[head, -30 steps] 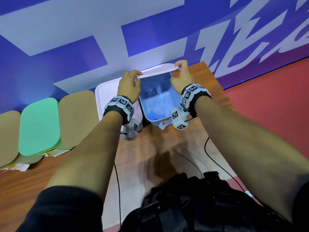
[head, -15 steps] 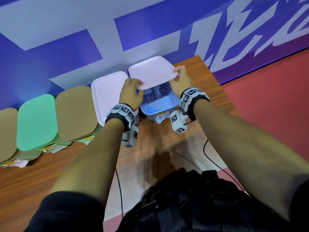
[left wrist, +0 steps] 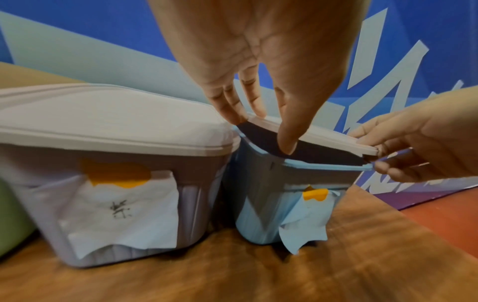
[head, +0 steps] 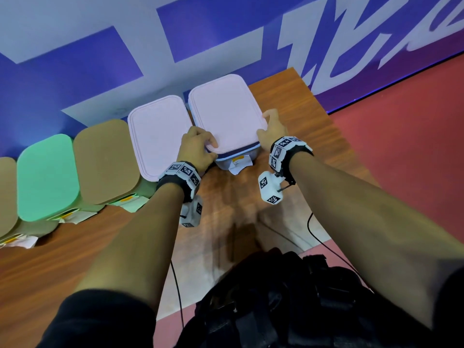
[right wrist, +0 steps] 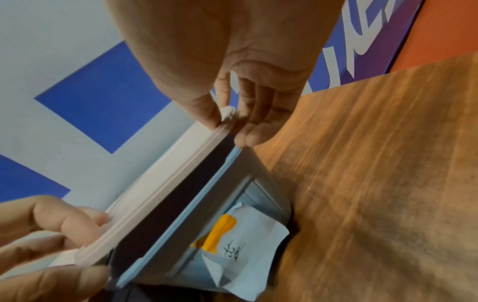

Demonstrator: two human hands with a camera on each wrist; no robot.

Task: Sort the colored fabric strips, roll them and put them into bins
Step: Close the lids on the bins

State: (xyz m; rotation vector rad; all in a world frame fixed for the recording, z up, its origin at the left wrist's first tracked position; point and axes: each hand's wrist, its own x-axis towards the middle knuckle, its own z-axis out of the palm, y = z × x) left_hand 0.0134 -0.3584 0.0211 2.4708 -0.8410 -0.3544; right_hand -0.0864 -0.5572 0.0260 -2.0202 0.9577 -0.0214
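A pale pink lid lies almost flat over the blue bin at the right end of the row. My left hand pinches its near left corner, thumb under and fingers on top. My right hand pinches the near right edge. In the left wrist view the lid still stands a little above the blue bin's rim, leaving a dark gap at the front. The right wrist view shows the same gap between lid and bin. No fabric strip is in sight.
A second bin with a pale pink lid touches the blue one on the left, followed by tan-lidded and green-lidded bins along the wall. Paper labels hang on the bin fronts. The wooden table ends just to the right.
Both hands have brought the lid down from a raised tilt to nearly flat on the blue bin. The blue fabric seen inside before is now covered.
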